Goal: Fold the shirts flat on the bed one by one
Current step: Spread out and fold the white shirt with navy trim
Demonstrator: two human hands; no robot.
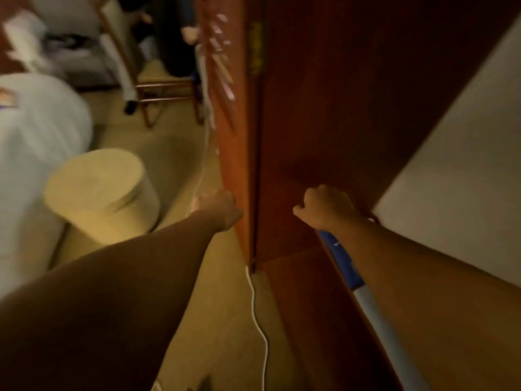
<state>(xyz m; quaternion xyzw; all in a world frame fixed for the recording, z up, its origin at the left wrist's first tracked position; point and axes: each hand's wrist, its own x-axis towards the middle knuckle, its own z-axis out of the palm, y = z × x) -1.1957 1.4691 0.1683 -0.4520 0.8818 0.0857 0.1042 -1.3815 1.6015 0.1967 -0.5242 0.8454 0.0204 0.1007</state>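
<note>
Hands reach apart at a tall red-brown wooden wardrobe (352, 108), probably to open it for shirts; none are visible. Left hand (217, 204) meets the door edge, its grip too blurred to tell. Right hand (324, 207) curls against the panel, on what I cannot tell. The 2 arms stretch straight. A white-covered bed (33, 142) lies left.

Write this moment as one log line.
place: wardrobe | left hand: at its door edge, blurred | right hand: fingers curled, grip unclear
</note>
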